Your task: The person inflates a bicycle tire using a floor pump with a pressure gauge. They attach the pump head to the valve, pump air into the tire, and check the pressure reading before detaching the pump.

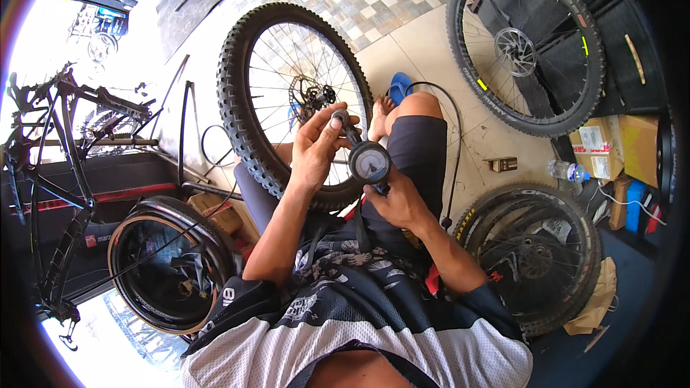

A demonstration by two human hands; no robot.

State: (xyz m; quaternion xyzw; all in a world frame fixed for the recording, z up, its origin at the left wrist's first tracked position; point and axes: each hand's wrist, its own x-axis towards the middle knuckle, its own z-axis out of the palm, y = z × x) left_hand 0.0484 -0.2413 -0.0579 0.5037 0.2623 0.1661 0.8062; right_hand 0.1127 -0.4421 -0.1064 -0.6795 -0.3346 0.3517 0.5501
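Observation:
A black tire inflator with a round dial gauge (371, 163) is held in front of my body. My right hand (397, 207) wraps round its lower part, just below the dial. The fingers of my left hand (318, 147) pinch the slim upper end of the inflator, near its round tip. Beyond my hands a bicycle wheel with a knobbly black tire (233, 100) stands upright between my legs. Its brake disc and hub (313, 97) show through the spokes. My left wrist crosses in front of the tire's near side, and the inflator's tip is inside the wheel's outline.
A black hose (460, 122) runs along the floor to my right. Another wheel (468, 79) leans at the far right, above cardboard boxes (640, 147) and a plastic bottle (568, 170). Stacked wheels (591, 244) lie nearer. At left are a black bike frame (75, 144) and loose tires (118, 259).

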